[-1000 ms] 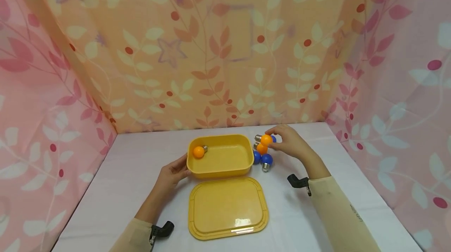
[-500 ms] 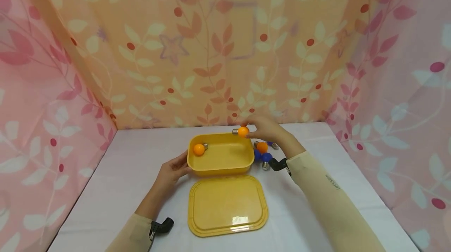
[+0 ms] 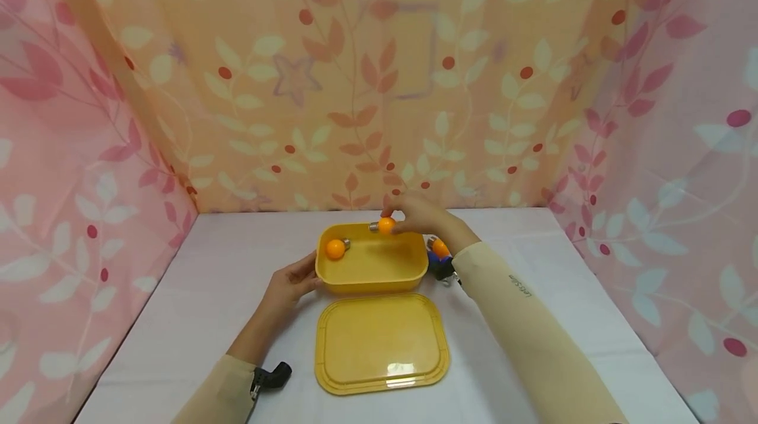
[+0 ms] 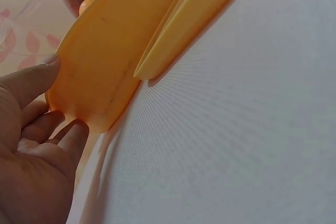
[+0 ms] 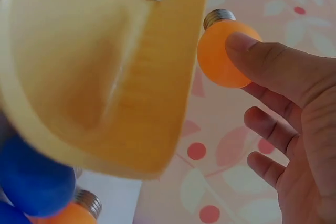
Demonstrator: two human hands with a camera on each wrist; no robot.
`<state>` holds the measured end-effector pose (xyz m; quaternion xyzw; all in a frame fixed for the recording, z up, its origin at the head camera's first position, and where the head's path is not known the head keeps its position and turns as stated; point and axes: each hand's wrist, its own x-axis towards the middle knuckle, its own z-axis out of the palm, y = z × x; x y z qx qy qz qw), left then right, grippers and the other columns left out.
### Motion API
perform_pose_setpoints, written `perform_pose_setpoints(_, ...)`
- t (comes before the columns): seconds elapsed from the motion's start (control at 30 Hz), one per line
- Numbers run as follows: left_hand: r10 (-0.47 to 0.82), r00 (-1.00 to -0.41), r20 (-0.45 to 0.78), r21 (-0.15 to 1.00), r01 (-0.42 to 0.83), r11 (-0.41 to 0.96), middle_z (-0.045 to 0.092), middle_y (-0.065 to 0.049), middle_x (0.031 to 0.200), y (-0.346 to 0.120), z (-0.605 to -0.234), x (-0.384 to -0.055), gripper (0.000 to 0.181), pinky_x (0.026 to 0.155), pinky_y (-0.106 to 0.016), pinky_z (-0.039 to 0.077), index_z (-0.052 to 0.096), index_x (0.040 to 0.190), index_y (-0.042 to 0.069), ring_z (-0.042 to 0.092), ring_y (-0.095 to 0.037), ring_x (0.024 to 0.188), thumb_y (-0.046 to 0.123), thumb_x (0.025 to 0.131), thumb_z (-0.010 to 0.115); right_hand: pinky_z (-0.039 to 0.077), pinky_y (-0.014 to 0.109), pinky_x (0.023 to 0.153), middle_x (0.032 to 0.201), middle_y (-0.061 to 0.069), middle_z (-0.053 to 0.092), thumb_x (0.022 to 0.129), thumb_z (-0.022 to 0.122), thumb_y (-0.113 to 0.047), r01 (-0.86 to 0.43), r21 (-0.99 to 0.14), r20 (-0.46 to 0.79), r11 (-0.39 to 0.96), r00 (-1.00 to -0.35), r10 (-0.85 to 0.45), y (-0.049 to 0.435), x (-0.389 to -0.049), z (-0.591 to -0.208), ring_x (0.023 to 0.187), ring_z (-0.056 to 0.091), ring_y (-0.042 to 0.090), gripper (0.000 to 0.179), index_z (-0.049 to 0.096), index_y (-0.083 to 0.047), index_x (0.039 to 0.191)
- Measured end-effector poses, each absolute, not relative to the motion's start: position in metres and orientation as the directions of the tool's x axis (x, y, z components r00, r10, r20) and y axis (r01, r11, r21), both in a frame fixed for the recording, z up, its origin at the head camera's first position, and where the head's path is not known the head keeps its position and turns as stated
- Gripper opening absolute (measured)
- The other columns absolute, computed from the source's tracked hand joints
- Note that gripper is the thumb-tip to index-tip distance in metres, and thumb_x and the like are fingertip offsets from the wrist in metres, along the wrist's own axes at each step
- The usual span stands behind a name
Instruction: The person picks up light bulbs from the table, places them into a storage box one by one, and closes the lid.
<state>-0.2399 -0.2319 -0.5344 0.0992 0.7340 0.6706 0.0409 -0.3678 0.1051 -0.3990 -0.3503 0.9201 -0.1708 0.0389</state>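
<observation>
My right hand point(image 3: 417, 212) pinches an orange light bulb point(image 3: 387, 226) by its globe, its silver screw base pointing left, at the far rim of the yellow plastic box point(image 3: 370, 284). In the right wrist view the thumb presses this bulb point(image 5: 220, 59) beside the box wall, the other fingers loosely bent. My left hand point(image 3: 290, 286) grips the box's left end; in the left wrist view its thumb and curled fingers touch the wall. Inside the box, at the left, lies another orange bulb point(image 3: 335, 249).
A flat yellow lid point(image 3: 381, 344) lies on the white table in front of the box. Right of the box, partly hidden by my right wrist, sit another orange bulb point(image 3: 439, 248) and blue bulbs point(image 5: 37, 177). Patterned curtains point(image 3: 355, 81) stand behind and at both sides.
My right hand has lifted an orange bulb from the pile on the right and carried it left to the box's far rim. The left hand stays at the box.
</observation>
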Motion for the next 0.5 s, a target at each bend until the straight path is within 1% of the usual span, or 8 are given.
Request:
perform_pose_setpoints(0.1,0.206,-0.976,0.071,0.994,0.086,0.064,0.046,-0.006,0.159,-0.230,-0.535,-0.242,0.073,0.101,-0.019,0.050,0.046,0.155,0.013,0.049,-0.024,0.142,0.016,0.091,0.080,0.033,0.055,0.119,0.124,-0.006,0.072,0.088,0.082,-0.034,-0.623,-0.328,0.012,0.710,-0.754,-0.656,0.102,-0.371,-0.402,0.138,0.048,0.031,0.033,0.075,-0.024,0.119)
perform_pose_setpoints(0.2,0.204,-0.976,0.073,0.994,0.087,0.062,0.046,-0.006,0.159,-0.229,-0.537,-0.241,0.072,0.101,-0.019,0.050,0.046,0.155,0.012,0.050,-0.023,0.142,0.014,0.091,0.079,0.041,0.047,0.112,0.123,-0.005,0.072,0.088,0.082,-0.032,-0.635,-0.323,-0.008,0.702,-0.740,-0.672,0.098,-0.376,-0.408,0.122,0.058,0.025,0.034,0.075,-0.023,0.120)
perform_pose_setpoints(0.37,0.203,-0.977,0.067,0.995,0.082,0.063,0.046,-0.004,0.159,-0.231,-0.540,-0.237,0.071,0.101,-0.019,0.050,0.046,0.155,0.014,0.050,-0.023,0.142,0.014,0.091,0.079,0.041,0.043,0.114,0.122,-0.005,0.072,0.087,0.083,-0.030,-0.654,-0.302,-0.023,0.694,-0.723,-0.691,0.089,-0.379,-0.417,0.121,0.059,0.023,0.034,0.075,-0.022,0.119)
perform_pose_setpoints(0.5,0.195,-0.978,0.069,0.995,0.082,0.056,0.045,-0.005,0.160,-0.233,-0.539,-0.235,0.071,0.101,-0.019,0.050,0.046,0.155,0.014,0.049,-0.024,0.143,0.014,0.092,0.078,0.039,0.045,0.114,0.121,-0.005,0.070,0.086,0.084,-0.029,-0.643,-0.305,-0.038,0.703,-0.729,-0.684,0.081,-0.379,-0.418,0.120,0.057,0.024,0.031,0.076,-0.024,0.116)
